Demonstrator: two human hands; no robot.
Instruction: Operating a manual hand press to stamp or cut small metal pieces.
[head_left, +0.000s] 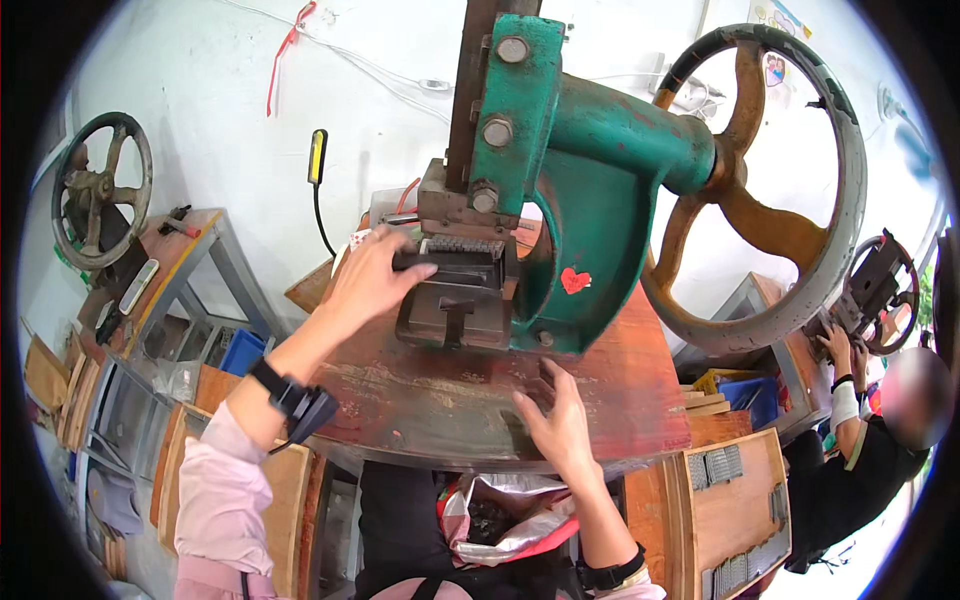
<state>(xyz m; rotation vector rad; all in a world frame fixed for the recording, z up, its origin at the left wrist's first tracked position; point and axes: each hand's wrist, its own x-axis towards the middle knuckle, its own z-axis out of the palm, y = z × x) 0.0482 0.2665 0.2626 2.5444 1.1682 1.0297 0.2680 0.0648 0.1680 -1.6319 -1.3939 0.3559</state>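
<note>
A green hand press with a large handwheel stands on the wooden bench in front of me. Under its ram lies a dark metal fixture, with a row of small metal teeth at the back. My left hand reaches in from the left and pinches the left end of a dark bar there, thumb in front and fingers behind; the fingers are slightly blurred. Lower right of the fixture, my right hand hovers near the bench's front edge, fingers apart and holding nothing.
An open bag with dark small pieces sits at my lap. To the right, a wooden tray holds rows of grey metal parts. A co-worker works at another press at far right. A yellow-black lamp stands behind the bench.
</note>
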